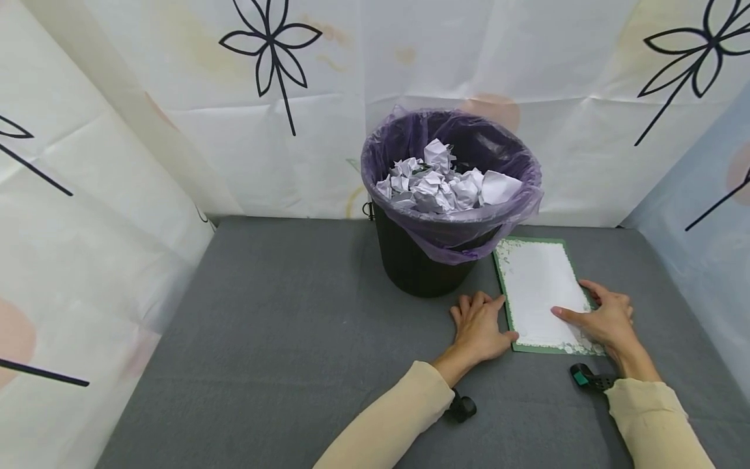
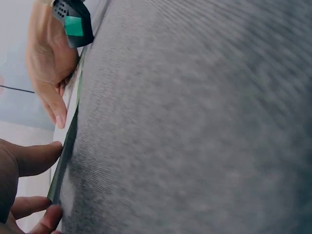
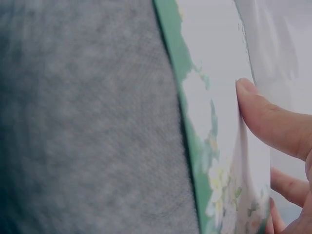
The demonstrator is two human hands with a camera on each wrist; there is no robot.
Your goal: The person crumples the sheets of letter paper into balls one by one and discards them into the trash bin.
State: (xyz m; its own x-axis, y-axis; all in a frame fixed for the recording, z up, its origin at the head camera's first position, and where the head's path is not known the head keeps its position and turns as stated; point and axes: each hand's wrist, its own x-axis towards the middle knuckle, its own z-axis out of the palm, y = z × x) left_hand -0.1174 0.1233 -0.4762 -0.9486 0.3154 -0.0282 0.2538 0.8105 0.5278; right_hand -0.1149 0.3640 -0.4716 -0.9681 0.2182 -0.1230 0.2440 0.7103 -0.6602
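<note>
A white notepad (image 1: 541,293) with a green floral border lies flat on the grey table, right of the bin. My left hand (image 1: 483,329) is at its left edge, with the thumb touching near the lower left corner and the other fingers spread toward the table. At the right edge, my right hand (image 1: 609,319) holds the notepad, thumb on the white face and fingers along the side. The right wrist view shows that thumb (image 3: 265,114) on the page; the fingertips are partly hidden behind the edge. In the left wrist view, the left thumb (image 2: 41,157) meets the notepad's edge.
A black bin (image 1: 410,260) with a purple liner (image 1: 530,179) stands just behind the left hand, beside the notepad. Crumpled white paper (image 1: 436,185) fills it. Patterned white fabric walls (image 1: 281,176) border the grey tabletop (image 1: 281,326) at the back and sides.
</note>
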